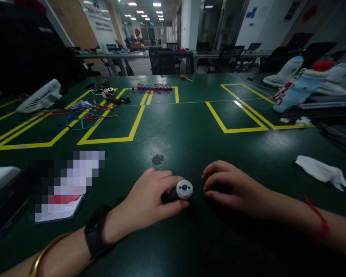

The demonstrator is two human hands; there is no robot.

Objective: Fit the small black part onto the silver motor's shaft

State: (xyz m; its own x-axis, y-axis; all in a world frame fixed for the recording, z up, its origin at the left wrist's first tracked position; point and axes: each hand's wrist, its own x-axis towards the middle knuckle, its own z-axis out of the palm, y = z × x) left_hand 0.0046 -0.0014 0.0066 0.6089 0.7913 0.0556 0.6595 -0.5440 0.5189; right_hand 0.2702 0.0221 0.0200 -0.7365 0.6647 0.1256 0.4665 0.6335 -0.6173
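Head view, and nearest to me is the left hand [148, 198], a black watch [97, 232] on its wrist, with thumb and index finger grasping a silver-faced cylinder [185, 189] between them, low at the near part of the worktop [184, 138]; I can't tell whether it touches the surface. Its round face points up toward my camera, so I judge the long axis to run roughly along my line of sight, though the dark body behind is mostly hidden. The right hand [233, 186] is just beside, across a small gap, its fingers curled and clear of the cylinder; I cannot tell whether they pinch something tiny at the tips. From those fingers the cylinder lies to the left, about level with them, and the left hand is plainly nearer. Farther out I have a white cloth [323, 171] off to the right, then yellow tape [104, 141], loose wires [76, 112] to the left, and an orange-handled screwdriver [183, 77] near the far edge.
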